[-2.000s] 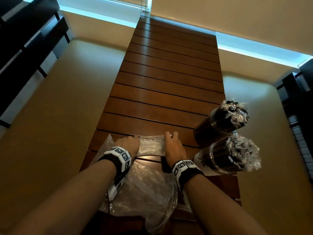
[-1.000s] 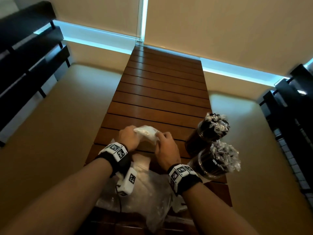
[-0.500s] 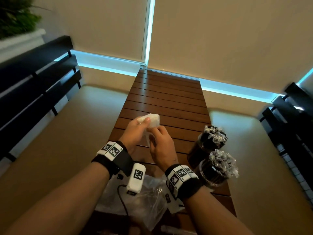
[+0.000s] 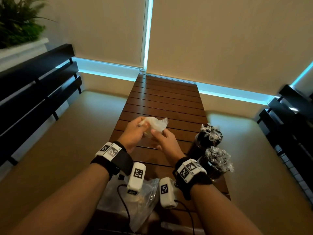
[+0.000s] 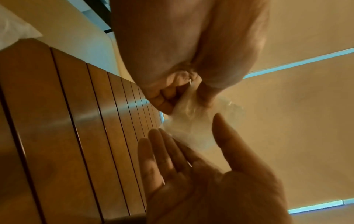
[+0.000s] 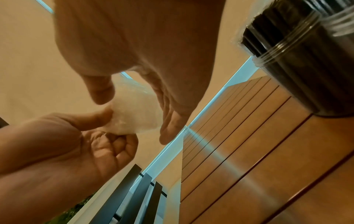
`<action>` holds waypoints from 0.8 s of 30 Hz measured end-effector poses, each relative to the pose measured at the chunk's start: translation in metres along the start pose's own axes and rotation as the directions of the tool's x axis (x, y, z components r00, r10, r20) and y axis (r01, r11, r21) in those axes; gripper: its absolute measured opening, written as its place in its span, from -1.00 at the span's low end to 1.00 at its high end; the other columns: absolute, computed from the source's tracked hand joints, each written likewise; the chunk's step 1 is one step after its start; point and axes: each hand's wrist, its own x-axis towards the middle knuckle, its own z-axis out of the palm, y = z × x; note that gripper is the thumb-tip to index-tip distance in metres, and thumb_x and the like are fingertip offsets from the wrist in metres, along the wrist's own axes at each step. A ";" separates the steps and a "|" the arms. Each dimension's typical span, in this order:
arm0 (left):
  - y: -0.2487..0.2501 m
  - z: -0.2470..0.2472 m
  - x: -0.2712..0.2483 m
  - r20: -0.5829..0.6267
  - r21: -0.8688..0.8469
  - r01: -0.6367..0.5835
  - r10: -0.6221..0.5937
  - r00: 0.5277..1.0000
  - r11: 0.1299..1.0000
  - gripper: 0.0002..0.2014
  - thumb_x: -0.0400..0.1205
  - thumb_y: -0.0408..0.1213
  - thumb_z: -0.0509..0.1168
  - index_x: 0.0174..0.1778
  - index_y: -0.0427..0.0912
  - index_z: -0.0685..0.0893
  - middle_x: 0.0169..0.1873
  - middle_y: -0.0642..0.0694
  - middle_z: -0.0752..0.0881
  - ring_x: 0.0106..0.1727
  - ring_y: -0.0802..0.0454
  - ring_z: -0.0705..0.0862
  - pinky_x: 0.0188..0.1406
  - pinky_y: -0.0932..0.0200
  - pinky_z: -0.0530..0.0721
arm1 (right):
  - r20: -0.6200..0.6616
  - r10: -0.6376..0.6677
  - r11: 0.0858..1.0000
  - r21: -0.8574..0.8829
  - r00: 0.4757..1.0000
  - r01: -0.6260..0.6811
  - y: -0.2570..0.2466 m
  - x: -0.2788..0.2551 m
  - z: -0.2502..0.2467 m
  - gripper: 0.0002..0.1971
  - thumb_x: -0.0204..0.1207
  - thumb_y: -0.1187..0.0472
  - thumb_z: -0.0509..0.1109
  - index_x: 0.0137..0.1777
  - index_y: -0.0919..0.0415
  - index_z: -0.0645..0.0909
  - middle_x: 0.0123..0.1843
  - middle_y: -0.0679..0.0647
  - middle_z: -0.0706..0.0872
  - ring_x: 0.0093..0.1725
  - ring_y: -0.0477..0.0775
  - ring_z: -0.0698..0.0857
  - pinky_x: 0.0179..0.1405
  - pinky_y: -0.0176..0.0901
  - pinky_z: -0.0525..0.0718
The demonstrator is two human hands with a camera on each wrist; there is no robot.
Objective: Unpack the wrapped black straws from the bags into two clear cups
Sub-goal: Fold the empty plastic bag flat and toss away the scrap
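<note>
A person is standing over a long, dark wooden slatted worktop point(image 4: 162, 99) that is running away from them toward a wall.

Their left hand point(image 4: 133, 133) is raised above the worktop, with thumb and curled fingers pinching a crumpled, emptied clear plastic bag point(image 4: 156, 124). The bag is bunched into a small wad with no clear long axis; its loose end is fanning up and to the right of the left hand.

Just to the right, the right hand point(image 4: 166, 142) is sitting close beside the left, fingers mostly straight and relaxed, palm turned toward the wad. Its thumb tip is touching or nearly touching the plastic; I cannot tell which.

Below the wrists, nearer the person, another clear plastic bag point(image 4: 135, 206) is lying flat and crinkled on the worktop.

To the right of the right hand, two clear cups are standing upright on the worktop, touching or nearly so. The far cup point(image 4: 203, 143) and the near cup point(image 4: 213, 168) are both packed with wrapped black straws point(image 4: 210, 132), their long axes running vertically and their crinkled clear wrapper tips pointing up past the rims.
</note>
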 end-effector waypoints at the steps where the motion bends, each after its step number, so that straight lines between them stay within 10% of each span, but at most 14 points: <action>1: 0.000 0.001 -0.001 0.040 0.019 0.016 -0.017 0.999 1.000 -0.85 0.76 -0.33 0.19 0.13 -0.15 0.66 0.00 -0.09 0.76 -0.06 0.10 0.71 -0.30 0.34 0.66 | 0.011 -0.017 1.000 0.009 1.000 0.017 0.000 0.001 -0.001 -0.52 0.47 -0.09 0.52 0.34 0.05 0.61 0.20 0.05 0.79 0.20 0.10 0.77 0.11 0.04 0.76; 5: -0.006 0.003 0.001 0.044 0.137 0.051 -0.058 0.997 0.989 -0.86 0.69 -0.26 0.33 0.12 -0.19 0.67 -0.02 -0.16 0.73 -0.08 0.01 0.70 -0.36 0.26 0.65 | -0.039 -0.055 0.998 0.032 0.998 0.056 -0.004 -0.003 -0.006 -0.53 0.39 0.02 0.62 0.22 0.23 0.65 0.13 0.28 0.79 0.15 0.33 0.77 0.19 0.34 0.72; 8: -0.013 -0.003 0.006 -0.073 0.384 0.002 0.028 0.997 0.923 -0.76 0.55 -0.10 0.49 -0.09 -0.16 0.62 -0.26 -0.08 0.66 -0.28 0.02 0.62 -0.35 0.10 0.66 | -0.046 -0.092 0.996 -0.013 0.995 0.091 -0.008 -0.007 -0.010 -0.77 0.53 0.19 0.53 0.13 0.23 0.67 0.07 0.29 0.79 0.06 0.28 0.80 0.06 0.24 0.79; 13: -0.019 -0.024 0.003 0.105 0.620 -0.015 -0.063 0.992 0.784 -0.67 0.72 0.04 0.21 -0.15 -0.09 0.72 -0.26 -0.03 0.74 -0.17 -0.02 0.71 -0.09 0.02 0.66 | -0.204 -0.040 0.976 -0.220 0.978 -0.006 0.001 -0.008 -0.018 -0.80 0.29 0.11 0.49 -0.15 0.22 0.70 -0.22 0.13 0.76 -0.21 0.18 0.72 -0.22 0.04 0.73; 17: -0.045 -0.071 0.003 -0.105 0.880 0.151 -0.124 0.987 0.451 -0.63 0.65 0.08 0.30 0.09 -0.19 0.66 0.10 -0.18 0.72 0.14 -0.15 0.66 0.17 -0.04 0.64 | -0.177 -0.055 0.869 -0.494 0.983 -0.040 0.009 -0.012 -0.019 -0.83 0.41 0.12 0.43 -0.24 0.20 0.56 -0.29 0.04 0.66 -0.29 0.04 0.60 -0.37 -0.15 0.54; 21: -0.075 -0.116 -0.016 -0.277 0.917 0.363 -0.392 0.877 0.165 -0.23 0.60 0.18 0.30 0.56 -0.31 0.36 0.50 -0.32 0.47 0.48 -0.29 0.47 0.40 -0.05 0.50 | 0.009 0.015 0.809 -0.588 1.000 -0.007 0.024 -0.018 -0.006 -0.89 0.56 0.25 0.38 -0.07 0.13 0.47 -0.14 0.06 0.69 -0.30 -0.02 0.61 -0.54 -0.35 0.49; 24: -0.109 -0.144 -0.024 -0.301 0.822 0.515 -0.585 0.753 0.241 -0.22 0.38 0.10 0.41 0.43 -0.33 0.52 0.33 -0.31 0.61 0.26 -0.22 0.64 0.08 0.07 0.60 | 0.147 0.072 0.817 -0.576 0.986 0.026 0.038 -0.022 0.004 -0.72 0.52 0.39 0.35 0.10 0.05 0.42 0.00 0.10 0.70 -0.19 0.01 0.64 -0.38 -0.28 0.58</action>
